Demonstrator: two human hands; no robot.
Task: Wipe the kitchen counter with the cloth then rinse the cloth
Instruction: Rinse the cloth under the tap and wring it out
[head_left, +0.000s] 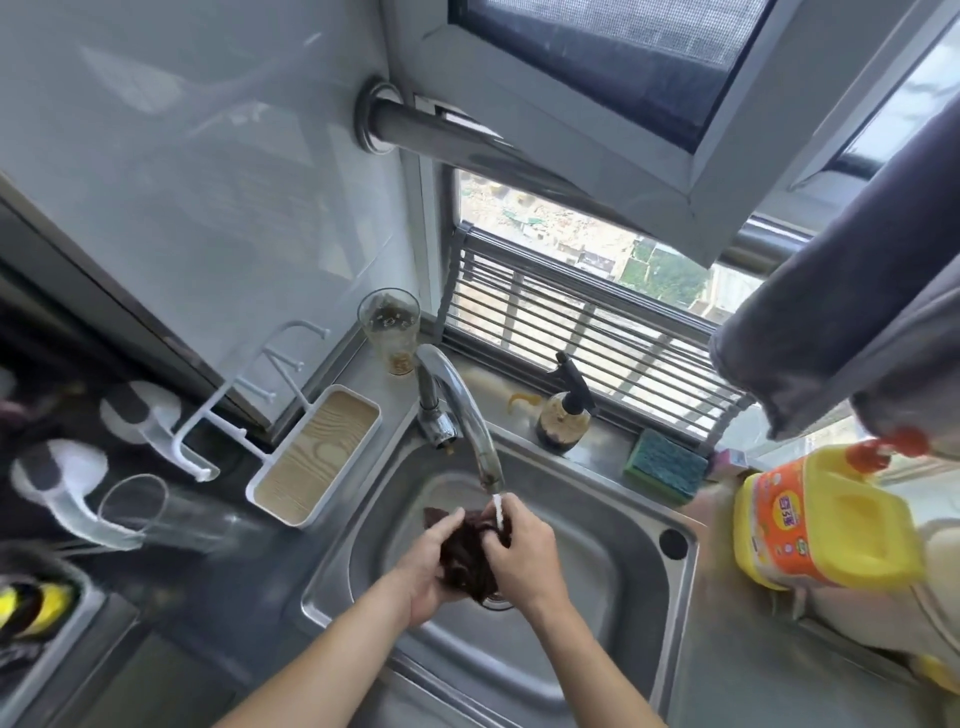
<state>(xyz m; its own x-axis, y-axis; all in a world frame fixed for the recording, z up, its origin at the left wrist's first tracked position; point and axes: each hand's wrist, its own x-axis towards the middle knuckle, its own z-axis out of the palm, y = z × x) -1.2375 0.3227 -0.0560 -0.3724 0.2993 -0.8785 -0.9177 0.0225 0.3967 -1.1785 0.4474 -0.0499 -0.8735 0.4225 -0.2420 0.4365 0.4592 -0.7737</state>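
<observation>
Over the steel sink (644, 587), dark cloth (467, 551) bunched between curled fingers of left hand (434, 564) and right hand (524, 553).

Steel counter (727, 649), sink (597, 613), sponge (667, 464), spray bottle (563, 415), yellow jug (821, 519), possibly detergent

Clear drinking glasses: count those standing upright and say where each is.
1: the clear drinking glass stands in the corner behind the chrome tap. Another glass-like shape at the left is too blurred to judge.
</observation>
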